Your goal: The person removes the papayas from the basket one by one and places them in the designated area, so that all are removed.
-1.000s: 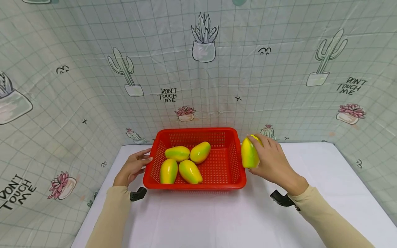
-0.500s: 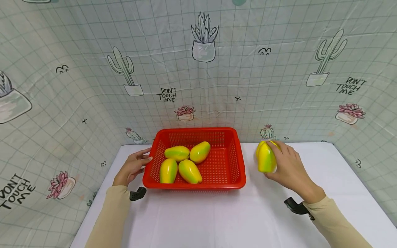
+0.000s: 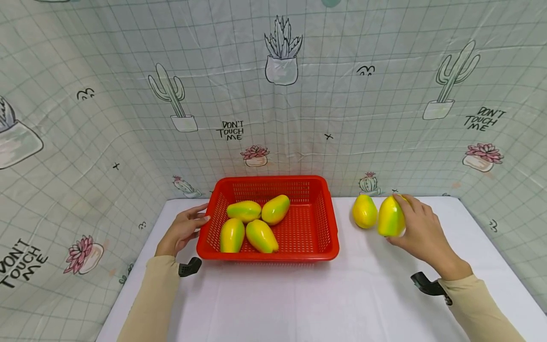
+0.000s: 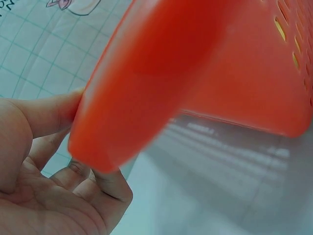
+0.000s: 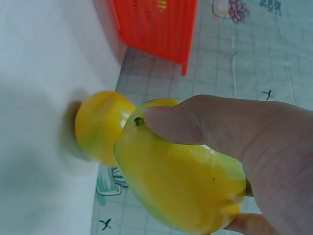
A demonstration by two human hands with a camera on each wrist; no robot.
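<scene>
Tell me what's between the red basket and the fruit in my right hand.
One loose yellow fruit sits there on the white table, between the red basket and the held fruit in your right hand; the head view shows it.

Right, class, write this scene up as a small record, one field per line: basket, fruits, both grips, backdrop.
Basket: red, on the table
Contents: four fruits, mostly in its left half
Left grip: holds the basket's left rim
Right grip: holds a fruit
Loose fruit: one, on the table, between basket and right grip
Fruit colour: yellow with green
Backdrop: gridded cloth printed with plants
</scene>
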